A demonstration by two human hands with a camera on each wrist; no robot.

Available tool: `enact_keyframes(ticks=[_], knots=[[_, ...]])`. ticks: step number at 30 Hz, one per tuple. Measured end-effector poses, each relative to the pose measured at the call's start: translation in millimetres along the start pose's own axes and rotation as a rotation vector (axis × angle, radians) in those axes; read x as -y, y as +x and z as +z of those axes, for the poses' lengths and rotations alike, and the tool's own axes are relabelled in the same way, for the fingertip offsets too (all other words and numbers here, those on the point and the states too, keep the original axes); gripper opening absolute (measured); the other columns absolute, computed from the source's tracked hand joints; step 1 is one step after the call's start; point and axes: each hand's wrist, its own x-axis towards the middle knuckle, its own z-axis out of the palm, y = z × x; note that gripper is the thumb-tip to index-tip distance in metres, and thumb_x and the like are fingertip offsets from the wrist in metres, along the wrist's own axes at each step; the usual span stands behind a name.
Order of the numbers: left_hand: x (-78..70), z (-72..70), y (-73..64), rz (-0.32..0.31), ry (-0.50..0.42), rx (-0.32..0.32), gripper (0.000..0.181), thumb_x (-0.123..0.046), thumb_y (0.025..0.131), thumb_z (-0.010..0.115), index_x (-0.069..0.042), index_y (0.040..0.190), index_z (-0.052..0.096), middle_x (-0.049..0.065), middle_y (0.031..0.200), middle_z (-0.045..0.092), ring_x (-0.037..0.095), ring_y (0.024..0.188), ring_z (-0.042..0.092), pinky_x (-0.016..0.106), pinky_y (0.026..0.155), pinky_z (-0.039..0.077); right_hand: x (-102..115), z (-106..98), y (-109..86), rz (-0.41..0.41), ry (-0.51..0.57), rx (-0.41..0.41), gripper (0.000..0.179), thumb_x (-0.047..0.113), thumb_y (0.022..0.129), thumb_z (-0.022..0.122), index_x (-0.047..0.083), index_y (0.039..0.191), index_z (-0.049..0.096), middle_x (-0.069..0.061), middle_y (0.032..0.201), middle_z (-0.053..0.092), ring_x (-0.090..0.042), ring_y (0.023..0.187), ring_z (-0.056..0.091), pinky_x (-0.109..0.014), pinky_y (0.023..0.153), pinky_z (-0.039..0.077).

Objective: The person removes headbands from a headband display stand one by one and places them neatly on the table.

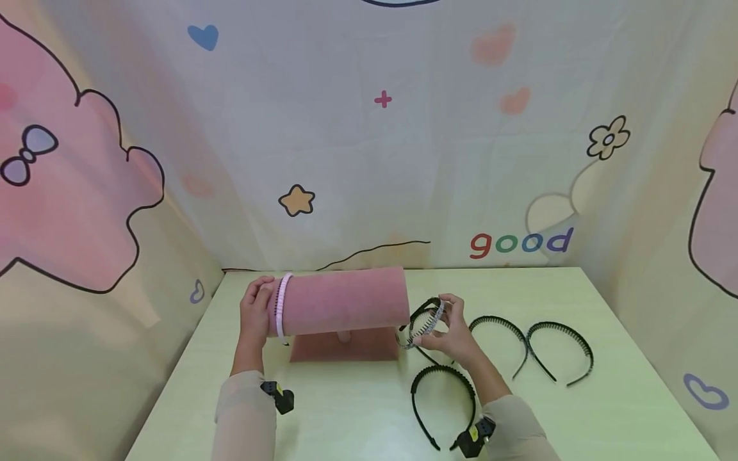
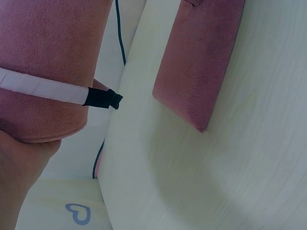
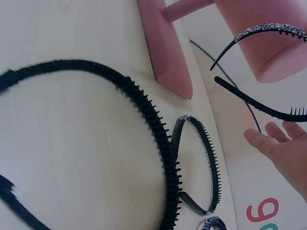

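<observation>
A pink padded headband stand (image 1: 346,298) has a thick horizontal roll on a post above a flat base (image 1: 369,346). My left hand (image 1: 254,314) grips the roll's left end, fingers over its edge. Just beside it, a pale lilac headband (image 1: 280,307) with dark tips (image 2: 101,97) goes round the roll. At the roll's right end, my right hand (image 1: 452,333) pinches a glittery silver-and-black toothed headband (image 1: 432,320) between thumb and fingers. In the right wrist view, the glittery headband (image 3: 268,28) has its two tips pointing toward the stand, overlapping the roll's end.
A black toothed headband (image 1: 442,369) lies in front of my right hand. Two more dark headbands, one on the left (image 1: 500,320) and one on the right (image 1: 560,325), lie on the pale table (image 1: 623,384). A printed curtain (image 1: 346,141) hangs behind and at both sides.
</observation>
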Motion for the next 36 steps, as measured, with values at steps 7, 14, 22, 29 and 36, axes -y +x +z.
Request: enact_keyframes(ticks=[7,14,22,29,36], knots=[[11.7,-8.0,4.3,-0.014,0.033,-0.019,0.023,-0.021,0.087,0.048,-0.009,0.106,0.054,0.001,0.102,0.053,0.015,0.091,0.046,0.029,0.078,0.034,-3,6,-27.9,-0.087,0.091,-0.096,0.088,0.006,0.064,0.073,0.013,0.127,0.012,-0.024,0.128,0.025,-0.038,0.12,0.021,-0.053,0.088,0.026],[14.6,-11.8,3.8,-0.003,0.03,-0.022,0.023,-0.023,0.086,0.049,-0.01,0.105,0.054,0.001,0.103,0.053,0.015,0.091,0.046,0.03,0.078,0.034,-1,7,-48.9,-0.166,0.182,-0.149,0.082,0.0,0.069,0.068,0.013,0.13,0.015,-0.026,0.125,0.025,-0.038,0.117,0.024,-0.032,0.087,0.034],[16.4,-11.7,1.3,-0.036,0.023,-0.018,0.023,-0.024,0.087,0.048,-0.012,0.106,0.053,0.0,0.104,0.052,0.016,0.091,0.046,0.031,0.077,0.035,-7,-10,-72.0,-0.259,0.271,-0.166,0.079,-0.001,0.07,0.065,0.012,0.13,0.016,-0.023,0.117,0.031,-0.029,0.112,0.031,-0.026,0.085,0.034],[16.3,-9.4,3.0,-0.028,0.019,-0.005,0.025,-0.026,0.087,0.049,-0.011,0.107,0.053,0.001,0.105,0.052,0.017,0.092,0.046,0.031,0.077,0.035,-74,-33,-79.7,-0.242,0.287,-0.273,0.081,0.007,0.072,0.065,0.019,0.134,0.013,-0.018,0.114,0.026,-0.03,0.107,0.033,-0.035,0.07,0.044],[13.9,-4.6,5.0,-0.005,0.004,-0.004,0.024,-0.024,0.086,0.049,-0.011,0.107,0.053,0.001,0.105,0.052,0.017,0.092,0.046,0.031,0.078,0.035,-92,-43,-92.8,-0.244,0.207,-0.409,0.086,0.007,0.068,0.069,0.024,0.135,0.017,-0.016,0.121,0.022,-0.03,0.108,0.03,-0.033,0.074,0.043]])
